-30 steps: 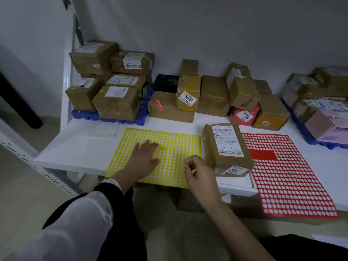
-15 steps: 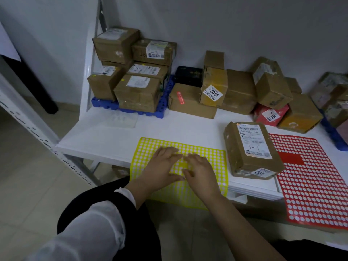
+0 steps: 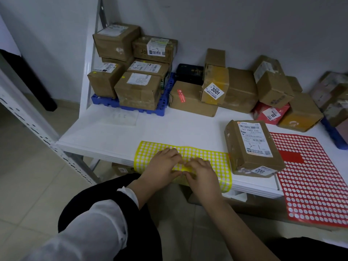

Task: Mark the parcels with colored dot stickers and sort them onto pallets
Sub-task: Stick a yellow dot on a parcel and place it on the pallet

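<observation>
The yellow sticker sheet (image 3: 209, 157) is laid at the front edge of the bench (image 3: 169, 127) and overhangs it. It is pressed down by the left hand (image 3: 162, 166), fingers nearly flat. The right hand (image 3: 201, 175) is pinched narrowly on the sheet; whether a dot is lifted cannot be told. The parcel (image 3: 252, 146) to be marked is set just beside the sheet's right end. Two risks are judged: the overhanging sheet may be dragged off the edge if the pressure is eased, or the dot folded onto itself by a steep peel.

Dim, even indoor light — soft shadows, wide-angle bowing at edges.
</observation>
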